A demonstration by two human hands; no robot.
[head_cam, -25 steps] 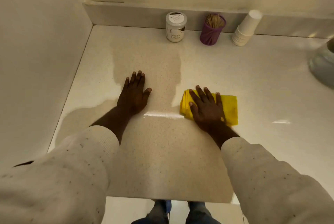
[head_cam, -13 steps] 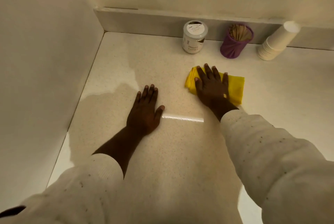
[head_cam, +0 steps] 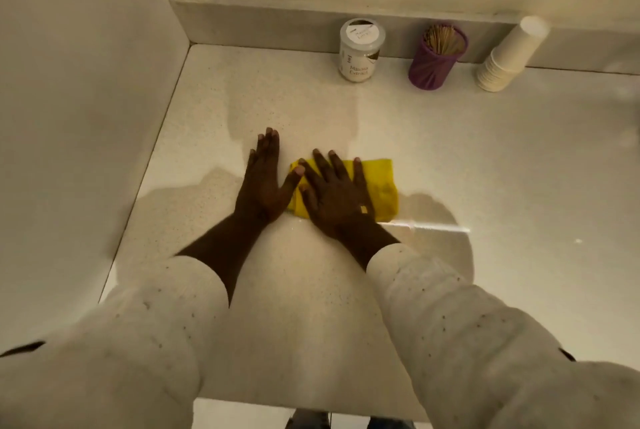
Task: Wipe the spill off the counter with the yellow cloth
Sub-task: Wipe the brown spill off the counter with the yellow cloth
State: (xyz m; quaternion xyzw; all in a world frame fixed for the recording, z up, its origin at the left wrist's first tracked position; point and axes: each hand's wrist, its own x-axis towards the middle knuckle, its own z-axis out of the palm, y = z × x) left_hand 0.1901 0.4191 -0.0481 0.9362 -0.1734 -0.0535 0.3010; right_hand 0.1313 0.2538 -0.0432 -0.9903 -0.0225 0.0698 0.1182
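Pale speckled stone table (head_cam: 519, 158) fills most of what I'm seeing, tucked into a corner with a plain wall (head_cam: 76, 117) on the left and a low ledge (head_cam: 277, 18) running along the back. Closest to me are both cream sleeves (head_cam: 450, 324), pushed up a bit so the forearms show.

My left hand (head_cam: 262, 183) lies flat on the bare table, palm down, fingers held together and pointing away, thumb angled out to the right so its tip sits at the left edge of the cloth. My right hand (head_cam: 334, 195) is just beside it, also palm down but with fingers spread wide, pressing flat on the yellow cloth (head_cam: 381, 186). So neither hand is pinching anything, both are just open and flat. The cloth is folded into a rough rectangle, lying in the middle of the table, mostly sticking out to the right of my right hand.

Just right of the cloth there's a thin bright streak (head_cam: 429, 227) on the table, looks like wet shine, though I can't say for sure.

Further back against the ledge, well apart from my hands: a white jar (head_cam: 360, 54) with a labelled lid, then a purple cup (head_cam: 436, 60) full of thin wooden sticks, then a stack of paper cups (head_cam: 507, 58) turned upside down and leaning toward the ledge.
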